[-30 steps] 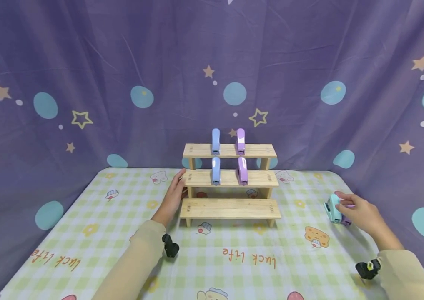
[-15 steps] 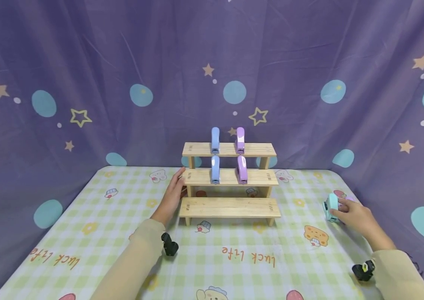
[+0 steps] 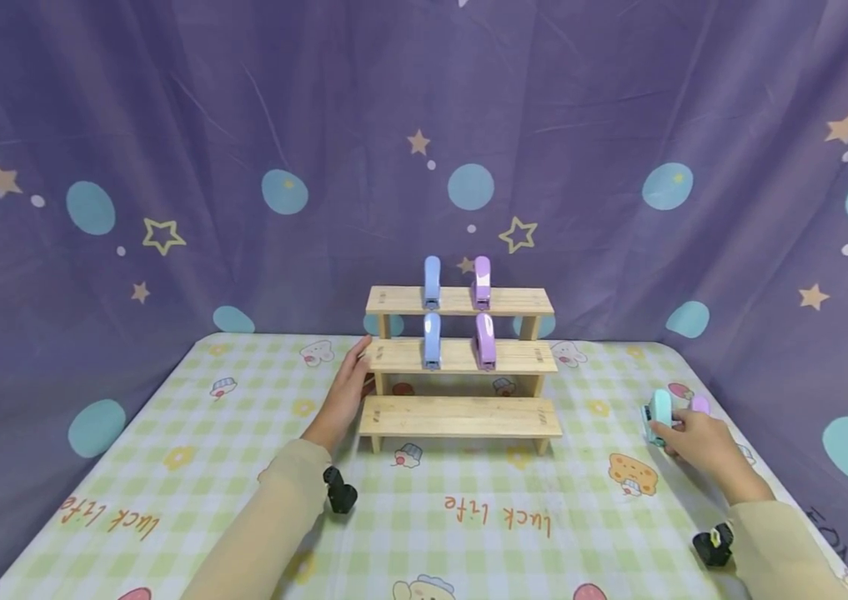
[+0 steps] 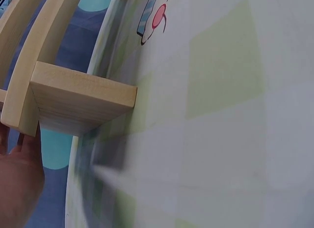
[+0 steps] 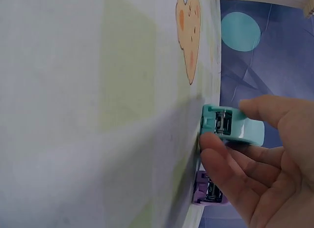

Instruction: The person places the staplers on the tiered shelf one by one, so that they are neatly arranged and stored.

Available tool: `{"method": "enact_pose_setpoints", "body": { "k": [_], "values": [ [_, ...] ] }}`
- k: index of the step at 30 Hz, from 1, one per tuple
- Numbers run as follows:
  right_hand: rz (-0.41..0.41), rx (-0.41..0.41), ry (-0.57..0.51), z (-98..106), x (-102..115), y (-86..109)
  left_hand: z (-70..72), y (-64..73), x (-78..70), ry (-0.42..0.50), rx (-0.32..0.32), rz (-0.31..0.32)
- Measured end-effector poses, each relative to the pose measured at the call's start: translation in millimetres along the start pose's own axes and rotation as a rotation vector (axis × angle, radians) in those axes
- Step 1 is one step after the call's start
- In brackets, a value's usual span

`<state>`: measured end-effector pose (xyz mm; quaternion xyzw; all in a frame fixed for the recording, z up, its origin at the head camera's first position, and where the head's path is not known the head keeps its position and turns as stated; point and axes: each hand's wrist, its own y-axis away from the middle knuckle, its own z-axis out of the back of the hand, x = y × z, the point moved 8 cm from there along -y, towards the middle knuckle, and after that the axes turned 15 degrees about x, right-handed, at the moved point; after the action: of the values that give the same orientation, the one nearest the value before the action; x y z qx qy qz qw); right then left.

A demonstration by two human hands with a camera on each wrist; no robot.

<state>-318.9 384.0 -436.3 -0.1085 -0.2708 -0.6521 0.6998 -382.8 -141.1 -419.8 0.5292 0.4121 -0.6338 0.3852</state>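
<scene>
Far left of the centre in the head view, the left hand (image 3: pixel 343 392) rests against the left end of a three-tier wooden rack (image 3: pixel 461 418). Its fingertips pass behind the wood in the left wrist view; whether they grip or merely press cannot be told. No change of position noted in this hand or the rack.

Centre of the frame: a light blue stapler (image 3: pixel 432 282) on the top tier, another blue stapler (image 3: pixel 432 342) on the middle tier. Just to their right, a lilac stapler (image 3: pixel 482 282) on the top tier and a violet stapler (image 3: pixel 485 342) on the middle tier. All four are as they were one second ago.

Right side of the frame: a teal stapler (image 3: pixel 660 415) stands near the right edge of the checked tablecloth (image 3: pixel 589 542). The right hand (image 3: pixel 704 442) has it clamped between thumb and fingers. Changed: hand and stapler have shifted slightly leftward, and more of the purple stapler (image 5: pixel 208 191) behind the hand now shows. Assessment: the teal piece appears drawn away from its neighbour and secured in a pinch. Whether its base has left the cloth cannot be confirmed.
</scene>
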Motion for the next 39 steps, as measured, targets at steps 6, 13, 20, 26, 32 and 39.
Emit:
{"method": "enact_pose_setpoints", "body": {
  "k": [6, 13, 20, 26, 32, 39],
  "values": [
    [-0.019, 0.011, 0.022, 0.9, 2.1, -0.3, 0.9, 0.5, 3.8, -0.02, -0.002, -0.005],
    [-0.033, 0.019, 0.034, 1.9, 3.6, -0.6, 1.7, 0.3, 5.4, -0.026, -0.008, 0.004],
    [-0.039, 0.026, 0.036, 1.2, 3.4, -0.5, 1.8, -1.7, 6.2, -0.024, -0.006, 0.008],
    [-0.04, 0.031, 0.041, 1.3, 5.3, 0.7, 1.8, -1.7, 5.5, -0.023, -0.009, 0.007],
    [-0.022, 0.018, 0.042, 3.7, 11.4, 3.1, 0.7, -1.4, 4.2, -0.029, -0.005, 0.005],
    [0.039, -0.02, 0.043, 10.8, 30.1, 7.3, 0.4, -1.5, 2.9, -0.019, -0.016, 0.001]
  ]
}}
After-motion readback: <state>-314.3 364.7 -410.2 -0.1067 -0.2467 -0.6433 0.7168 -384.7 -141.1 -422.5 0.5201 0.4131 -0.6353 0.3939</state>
